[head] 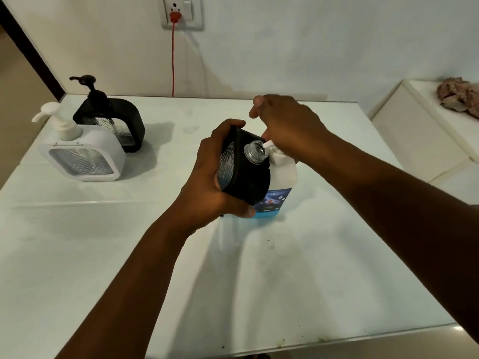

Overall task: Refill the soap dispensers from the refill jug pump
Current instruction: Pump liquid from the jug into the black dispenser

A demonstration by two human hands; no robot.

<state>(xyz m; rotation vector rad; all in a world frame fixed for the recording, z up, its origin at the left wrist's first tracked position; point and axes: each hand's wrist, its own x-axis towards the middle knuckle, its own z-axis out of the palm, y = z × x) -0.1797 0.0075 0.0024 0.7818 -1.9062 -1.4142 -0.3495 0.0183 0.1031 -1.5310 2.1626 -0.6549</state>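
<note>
A white table [103, 255] fills most of the view, its glossy top creased and faintly stained, with a few dark specks near the front edge. Behind it rises a plain pale wall [311, 47]. High on that wall sits a white socket plate [182, 12] with a red plug in it — a thin red cord [172, 60] drops straight down from the plug to behind the table's back edge. A dark door frame [28, 47] slants down the left side. To the right stands a low white cabinet [414, 130], with a crumpled patterned cloth [458, 95] lying on top. The light is soft and dim — shadows fall gently on the tabletop.
</note>
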